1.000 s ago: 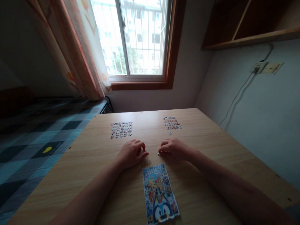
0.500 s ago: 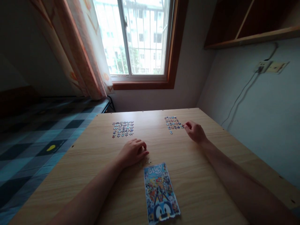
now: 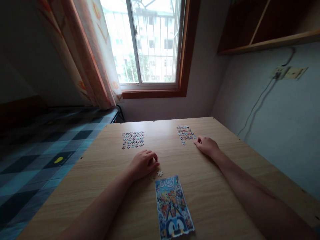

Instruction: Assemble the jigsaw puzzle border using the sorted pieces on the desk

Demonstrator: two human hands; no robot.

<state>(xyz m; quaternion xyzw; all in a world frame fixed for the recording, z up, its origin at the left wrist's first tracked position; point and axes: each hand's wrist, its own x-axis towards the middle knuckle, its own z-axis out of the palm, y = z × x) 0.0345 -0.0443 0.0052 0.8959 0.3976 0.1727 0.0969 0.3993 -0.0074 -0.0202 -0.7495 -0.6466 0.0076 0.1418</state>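
Note:
My left hand (image 3: 143, 163) rests on the wooden table (image 3: 220, 186) with its fingers curled under, just left of a loose pale puzzle piece (image 3: 160, 173). Below that piece lies a colourful picture card (image 3: 173, 206) with a blue cartoon dog. My right hand (image 3: 206, 145) is stretched out to the far right, its fingers pinched together at the lower right corner of the right group of puzzle pieces (image 3: 185, 134). What the fingers hold is too small to make out. A second, larger group of pieces (image 3: 133, 139) is laid out in rows at the far left.
A bed with a blue checked cover (image 3: 45, 150) runs along the table's left edge. Behind the table is a window (image 3: 147, 43) with an orange curtain (image 3: 85, 53). A wall with a socket and cable (image 3: 277, 75) stands close on the right, under a wooden shelf (image 3: 265, 30).
My right hand left the spot beside my left hand, reached out to the right group of pieces, then drew slightly nearer along it. The left hand stayed put; the loose piece beside it now shows.

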